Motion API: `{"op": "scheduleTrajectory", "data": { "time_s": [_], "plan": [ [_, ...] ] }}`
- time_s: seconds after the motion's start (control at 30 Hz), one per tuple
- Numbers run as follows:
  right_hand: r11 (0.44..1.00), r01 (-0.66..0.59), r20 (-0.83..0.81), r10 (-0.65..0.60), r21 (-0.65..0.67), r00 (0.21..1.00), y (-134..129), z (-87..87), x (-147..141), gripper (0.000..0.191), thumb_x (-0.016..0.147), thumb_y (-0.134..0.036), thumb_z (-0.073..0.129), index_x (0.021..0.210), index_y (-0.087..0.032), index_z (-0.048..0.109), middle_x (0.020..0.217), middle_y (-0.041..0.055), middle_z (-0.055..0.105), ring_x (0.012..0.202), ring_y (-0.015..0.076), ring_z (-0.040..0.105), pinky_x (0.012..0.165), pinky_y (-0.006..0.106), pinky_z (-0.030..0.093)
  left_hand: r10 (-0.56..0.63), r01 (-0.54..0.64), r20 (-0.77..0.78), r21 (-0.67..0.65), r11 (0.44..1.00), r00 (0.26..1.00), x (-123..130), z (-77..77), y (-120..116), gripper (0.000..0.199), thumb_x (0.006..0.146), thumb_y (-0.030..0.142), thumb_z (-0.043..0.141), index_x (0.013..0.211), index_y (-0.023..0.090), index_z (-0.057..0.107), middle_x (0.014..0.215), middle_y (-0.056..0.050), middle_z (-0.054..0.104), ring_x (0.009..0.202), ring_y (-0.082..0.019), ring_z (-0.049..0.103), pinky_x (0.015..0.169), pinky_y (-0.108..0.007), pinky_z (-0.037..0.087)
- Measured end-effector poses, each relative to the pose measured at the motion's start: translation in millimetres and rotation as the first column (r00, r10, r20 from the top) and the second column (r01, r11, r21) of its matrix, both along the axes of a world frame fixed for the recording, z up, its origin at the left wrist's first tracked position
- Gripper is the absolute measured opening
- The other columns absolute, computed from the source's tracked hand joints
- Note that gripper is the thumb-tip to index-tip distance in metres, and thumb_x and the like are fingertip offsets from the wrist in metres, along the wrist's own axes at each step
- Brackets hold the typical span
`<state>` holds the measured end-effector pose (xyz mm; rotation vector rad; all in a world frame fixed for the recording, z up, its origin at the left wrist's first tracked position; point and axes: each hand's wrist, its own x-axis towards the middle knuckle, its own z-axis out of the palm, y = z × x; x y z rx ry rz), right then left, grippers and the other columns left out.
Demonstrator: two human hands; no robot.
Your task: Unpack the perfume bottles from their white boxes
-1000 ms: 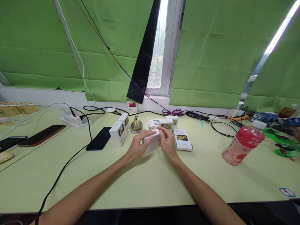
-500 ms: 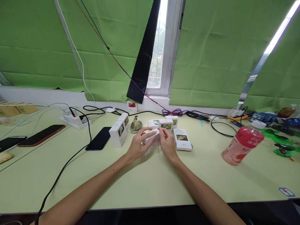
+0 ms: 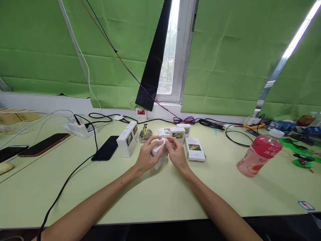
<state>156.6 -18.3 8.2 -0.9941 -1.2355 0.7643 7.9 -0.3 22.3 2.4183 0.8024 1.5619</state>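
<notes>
A small white box [image 3: 160, 162] stands on the pale green table between my hands. My left hand [image 3: 147, 154] is wrapped round its left side and top. At the box's upper right, my right hand [image 3: 177, 153] pinches the top edge with its fingertips. Left of my hands are a glass perfume bottle [image 3: 145, 134] with a dark cap and white picture boxes [image 3: 125, 143] standing side by side. Behind my right hand stand more white boxes [image 3: 177, 133], and a white box with a yellow picture [image 3: 195, 149] lies to the right.
A black phone [image 3: 106, 148] lies at the left, beside a black cable [image 3: 72, 170] crossing the table. A power strip [image 3: 80, 130] is farther back. A pink drink bottle [image 3: 259, 154] stands tilted in view at the right, near green items [image 3: 301, 150].
The white box between my hands has shifted slightly left and its tilt has changed. My right hand has moved a little left with it, its fingers still at the top edge.
</notes>
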Motion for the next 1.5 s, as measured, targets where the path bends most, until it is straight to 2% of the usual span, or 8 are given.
{"op": "scheduleTrajectory", "data": {
  "time_s": [0.37, 0.6, 0.7, 0.8, 0.9, 1.1, 1.27, 1.5],
  "plan": [
    [0.997, -0.063, 0.07, 0.06, 0.046, 0.996, -1, 2.8, -1, 0.048, 0.091, -0.054, 0.054, 0.121, -0.017, 0.062, 0.105, 0.0088, 0.066, 0.08, 0.0159, 0.061, 0.07, 0.028, 0.051, -0.055, 0.065, 0.059, -0.185, 0.981, 0.997, -4, 2.9, -3, 0.044, 0.103, 0.037, 0.035, 0.104, 0.018, 0.074, 0.122, -0.012, 0.065, 0.116, -0.024, 0.062, 0.083, -0.034, 0.057],
    [0.996, -0.088, 0.23, 0.081, 0.018, 0.97, -5, 2.7, 1, 0.068, 0.086, -0.056, 0.062, 0.142, -0.018, 0.053, 0.11, 0.0092, 0.064, 0.088, 0.0189, 0.055, 0.082, 0.033, 0.05, -0.068, 0.132, 0.188, -0.356, 0.925, 0.98, -3, -2.3, -2, 0.046, 0.102, 0.044, 0.037, 0.111, 0.017, 0.073, 0.131, -0.013, 0.06, 0.069, -0.013, 0.066, 0.045, -0.024, 0.052],
    [0.998, -0.067, 0.304, 0.067, -0.009, 0.95, -8, 4.8, 1, 0.079, 0.079, -0.056, 0.07, 0.145, -0.02, 0.05, 0.115, 0.0098, 0.063, 0.096, 0.0218, 0.053, 0.084, 0.036, 0.049, -0.031, 0.091, 0.179, -0.342, 0.935, 0.983, -2, -1.5, -3, 0.045, 0.101, 0.044, 0.039, 0.111, 0.018, 0.074, 0.13, -0.013, 0.062, 0.068, -0.013, 0.066, 0.053, -0.027, 0.056],
    [0.997, -0.07, 0.315, 0.076, -0.03, 0.946, -10, 7.9, 0, 0.083, 0.076, -0.055, 0.074, 0.147, -0.021, 0.048, 0.119, 0.0107, 0.062, 0.101, 0.0232, 0.053, 0.086, 0.037, 0.049, -0.003, 0.051, 0.159, -0.301, 0.952, 0.987, -3, 0.0, -3, 0.045, 0.102, 0.042, 0.038, 0.107, 0.018, 0.076, 0.121, -0.012, 0.068, 0.095, -0.022, 0.069, 0.073, -0.033, 0.059],
    [0.997, -0.068, 0.308, 0.072, -0.025, 0.949, -11, 9.4, -1, 0.082, 0.075, -0.054, 0.074, 0.146, -0.02, 0.049, 0.116, 0.0108, 0.062, 0.104, 0.0241, 0.054, 0.09, 0.038, 0.049, -0.005, 0.056, 0.163, -0.306, 0.95, 0.987, -3, 0.5, -4, 0.045, 0.102, 0.042, 0.038, 0.107, 0.018, 0.076, 0.108, -0.011, 0.072, 0.111, -0.025, 0.064, 0.08, -0.035, 0.058],
    [0.999, 0.005, 0.302, 0.006, -0.034, 0.953, -8, 6.0, 1, 0.08, 0.074, -0.055, 0.075, 0.142, -0.02, 0.054, 0.109, 0.0092, 0.062, 0.093, 0.0214, 0.06, 0.088, 0.037, 0.051, -0.035, 0.079, 0.117, -0.394, 0.916, 0.993, -2, 0.3, -4, 0.042, 0.101, 0.042, 0.039, 0.119, 0.021, 0.07, 0.134, -0.01, 0.059, 0.077, -0.014, 0.066, 0.049, -0.023, 0.051],
    [1.0, 0.019, 0.304, -0.013, -0.017, 0.953, -5, 4.7, 2, 0.069, 0.077, -0.054, 0.072, 0.137, -0.022, 0.06, 0.11, 0.0098, 0.063, 0.092, 0.0209, 0.062, 0.087, 0.036, 0.052, -0.033, 0.043, 0.035, -0.338, 0.94, 0.999, -3, 1.7, -2, 0.037, 0.099, 0.04, 0.044, 0.121, 0.025, 0.068, 0.134, -0.01, 0.057, 0.097, -0.018, 0.064, 0.051, -0.019, 0.052],
    [0.999, -0.012, 0.261, 0.001, 0.04, 0.965, -6, 7.1, 4, 0.046, 0.083, -0.048, 0.069, 0.122, -0.024, 0.072, 0.105, 0.0079, 0.072, 0.1, 0.0243, 0.061, 0.086, 0.035, 0.051, -0.001, -0.003, -0.013, -0.339, 0.941, 1.0, -6, 2.4, 3, 0.035, 0.095, 0.041, 0.05, 0.122, 0.025, 0.066, 0.138, -0.009, 0.052, 0.076, -0.011, 0.061, 0.052, -0.022, 0.054]
  ]
}}
